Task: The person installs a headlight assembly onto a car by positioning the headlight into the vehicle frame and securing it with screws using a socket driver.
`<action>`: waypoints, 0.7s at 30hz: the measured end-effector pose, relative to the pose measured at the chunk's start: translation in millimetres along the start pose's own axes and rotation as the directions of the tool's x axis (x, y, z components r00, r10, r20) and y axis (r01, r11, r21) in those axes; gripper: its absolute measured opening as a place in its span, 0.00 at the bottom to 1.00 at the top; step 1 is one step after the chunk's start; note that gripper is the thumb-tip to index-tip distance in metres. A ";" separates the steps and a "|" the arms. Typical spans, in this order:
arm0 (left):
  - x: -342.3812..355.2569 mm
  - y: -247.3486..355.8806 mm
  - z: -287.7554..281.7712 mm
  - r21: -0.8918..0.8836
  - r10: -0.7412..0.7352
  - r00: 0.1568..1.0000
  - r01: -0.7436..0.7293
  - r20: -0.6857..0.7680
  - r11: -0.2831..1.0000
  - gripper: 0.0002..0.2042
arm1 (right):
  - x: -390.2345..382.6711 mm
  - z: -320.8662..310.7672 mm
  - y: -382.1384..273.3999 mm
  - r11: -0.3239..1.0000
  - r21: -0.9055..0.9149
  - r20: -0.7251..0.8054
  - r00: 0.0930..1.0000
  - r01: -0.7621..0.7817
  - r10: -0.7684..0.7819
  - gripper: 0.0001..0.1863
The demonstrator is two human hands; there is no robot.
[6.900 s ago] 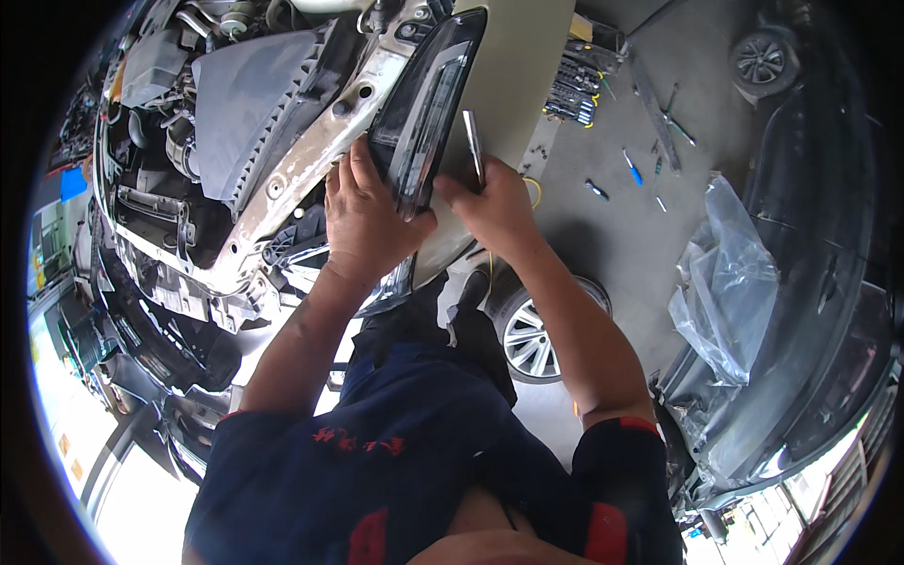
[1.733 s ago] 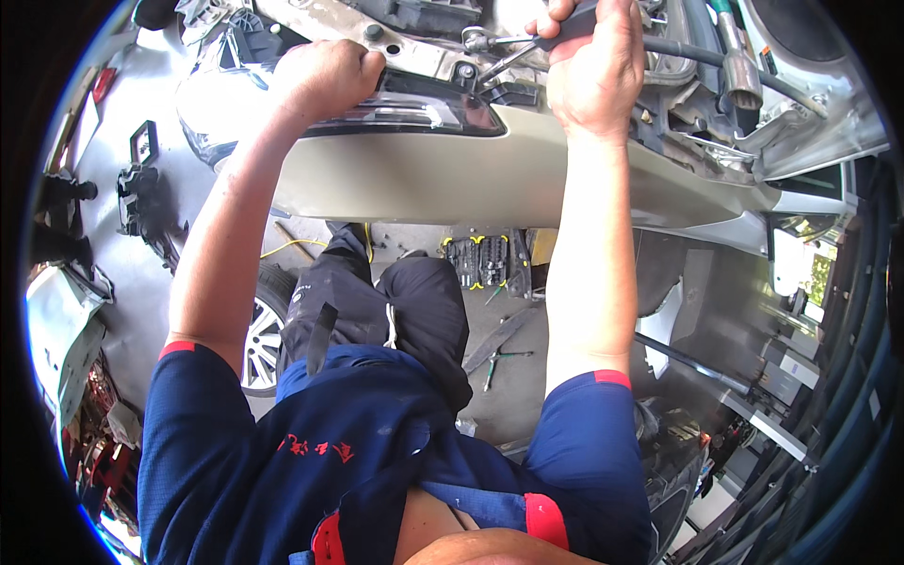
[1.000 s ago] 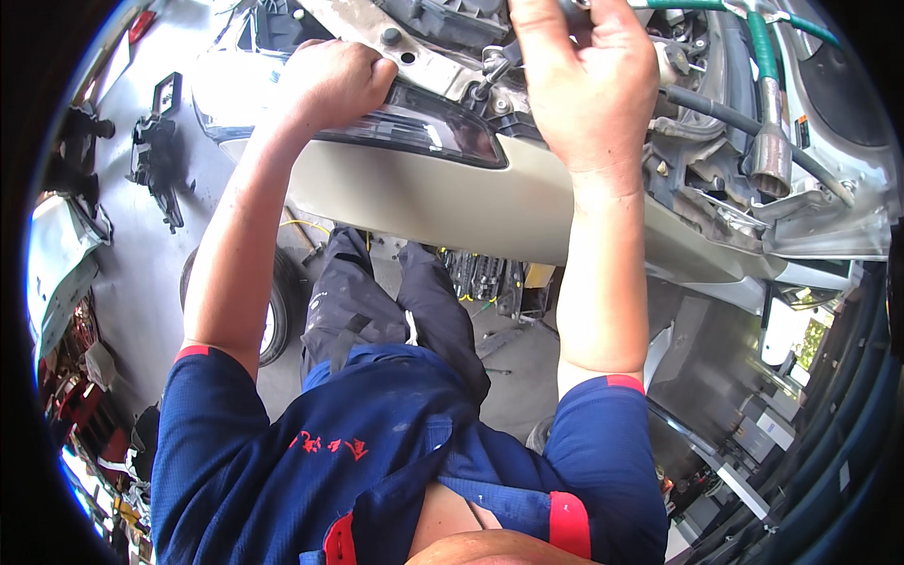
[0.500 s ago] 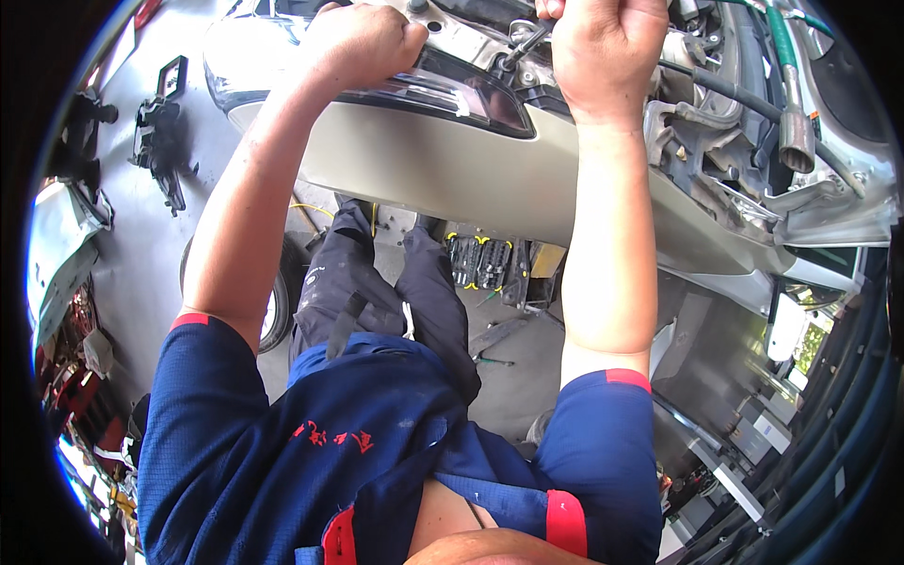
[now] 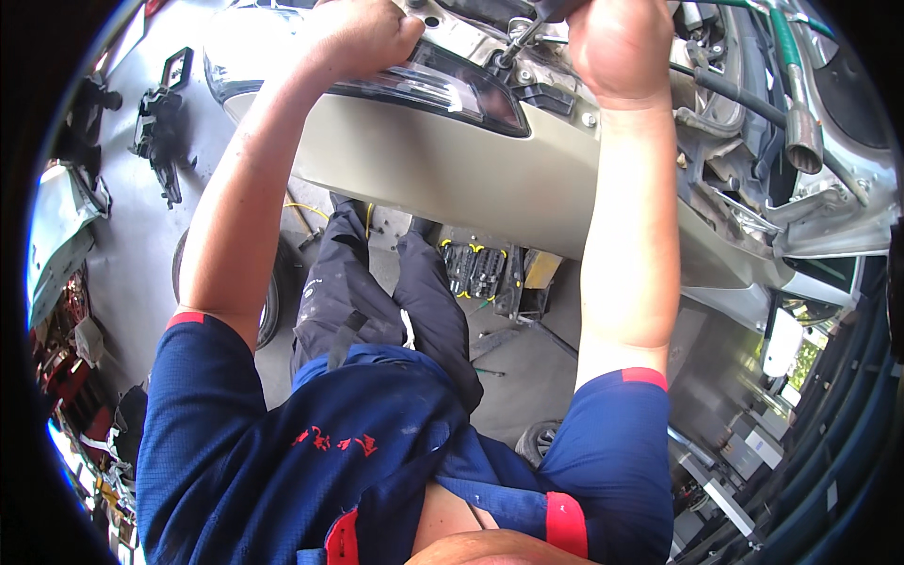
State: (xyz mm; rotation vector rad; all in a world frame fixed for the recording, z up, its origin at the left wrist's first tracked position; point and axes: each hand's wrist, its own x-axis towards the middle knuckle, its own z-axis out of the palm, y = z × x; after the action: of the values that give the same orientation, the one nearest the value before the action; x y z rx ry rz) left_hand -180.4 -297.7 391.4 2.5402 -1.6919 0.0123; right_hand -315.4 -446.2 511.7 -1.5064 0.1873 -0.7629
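Observation:
My left hand (image 5: 360, 40) is closed, knuckles up, at the top edge of the headlight (image 5: 476, 99); whatever its fingers grip is hidden. Near the top rim, my right hand (image 5: 621, 52) wraps round the dark grip of a hand tool with a metal shaft (image 5: 524, 40). The shaft slants down to a fitting just behind the headlight; the tool's exact kind is unclear. Below the headlight curves a beige bumper (image 5: 443, 165), with the open engine bay behind it.
A green bar with a metal tube end (image 5: 802, 141) crosses the engine bay at right. On the floor lie a tool case (image 5: 474, 270) with yellow catches, a wheel (image 5: 271, 306), and black car parts (image 5: 160, 141) at far left. A second tyre (image 5: 539, 438) sits behind me.
My right hand has shifted slightly right and turned, showing more of the tool's dark grip and shaft. The left hand stays nearly in place.

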 end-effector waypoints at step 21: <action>7.8 -18.7 25.3 0.155 0.014 0.996 -0.028 0.087 0.988 0.19 | 17.2 -11.8 18.9 0.984 -0.072 0.073 0.984 0.165 -0.160 0.12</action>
State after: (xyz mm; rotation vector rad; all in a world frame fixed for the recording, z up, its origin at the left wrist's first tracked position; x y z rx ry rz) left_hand -161.3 -299.7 365.3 2.6705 -1.8168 0.0397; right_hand -302.6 -467.6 498.7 -1.6337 0.0445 -0.8417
